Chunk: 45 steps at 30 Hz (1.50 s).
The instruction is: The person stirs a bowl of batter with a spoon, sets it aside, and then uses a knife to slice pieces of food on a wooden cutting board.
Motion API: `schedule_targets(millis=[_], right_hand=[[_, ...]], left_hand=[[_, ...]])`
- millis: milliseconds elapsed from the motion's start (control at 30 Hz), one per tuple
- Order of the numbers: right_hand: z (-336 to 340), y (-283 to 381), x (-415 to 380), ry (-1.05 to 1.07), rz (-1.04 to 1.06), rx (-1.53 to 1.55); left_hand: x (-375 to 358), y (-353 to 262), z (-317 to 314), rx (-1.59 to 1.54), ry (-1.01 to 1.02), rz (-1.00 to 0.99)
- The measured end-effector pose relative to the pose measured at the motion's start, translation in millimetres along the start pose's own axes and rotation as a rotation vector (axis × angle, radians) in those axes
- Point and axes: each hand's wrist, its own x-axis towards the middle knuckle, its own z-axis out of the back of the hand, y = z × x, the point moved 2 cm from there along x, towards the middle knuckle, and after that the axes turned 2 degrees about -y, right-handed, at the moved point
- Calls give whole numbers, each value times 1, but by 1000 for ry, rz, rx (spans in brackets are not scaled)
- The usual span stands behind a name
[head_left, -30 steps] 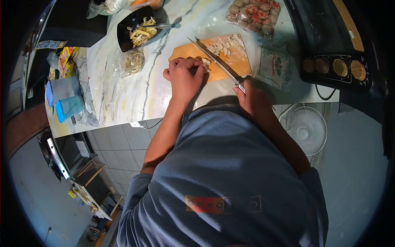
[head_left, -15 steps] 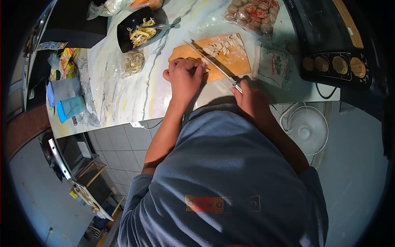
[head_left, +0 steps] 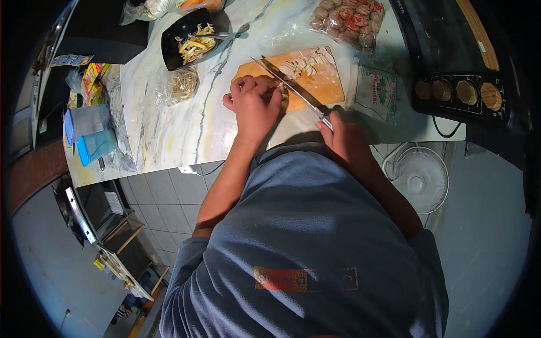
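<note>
A wooden cutting board lies on the marble counter, with pale sliced pieces on its far right part. My right hand is closed around the handle of a knife, whose blade slants up and left across the board. At the board's left end, my left hand has its fingers curled down beside the blade. A small pale piece shows at its fingertips, mostly hidden by the fingers.
A black bowl with sliced food and a utensil stands at the back left, above a bag of sprouts. A bag of round brown items lies behind the board. A printed plastic bag and a black appliance are to the right.
The fingers of my left hand have shifted slightly and lifted a little. The knife remains in nearly the same place, its blade close to the left fingertips.
</note>
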Motion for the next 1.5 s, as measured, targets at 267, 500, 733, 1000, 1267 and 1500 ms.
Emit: schedule_targets(millis=[267, 500, 733, 1000, 1267, 1500], right_hand=[[5, 2, 1, -15, -18, -27], [2, 3, 1, 9, -30, -20], [-4, -1, 0, -9, -19, 3], [1, 2, 0, -10, -21, -1], [3, 3, 2, 14, -40, -54], [5, -1, 8, 106, -47, -89]], left_hand=[[1, -1, 0, -40, -27, -28], [2, 0, -1, -64, -17, -38], [1, 1, -4, -59, -15, -15], [0, -1, -2, -66, -9, -1], [-1, 0, -4, -18, -49, -41], [-2, 1, -5, -45, -18, -17]])
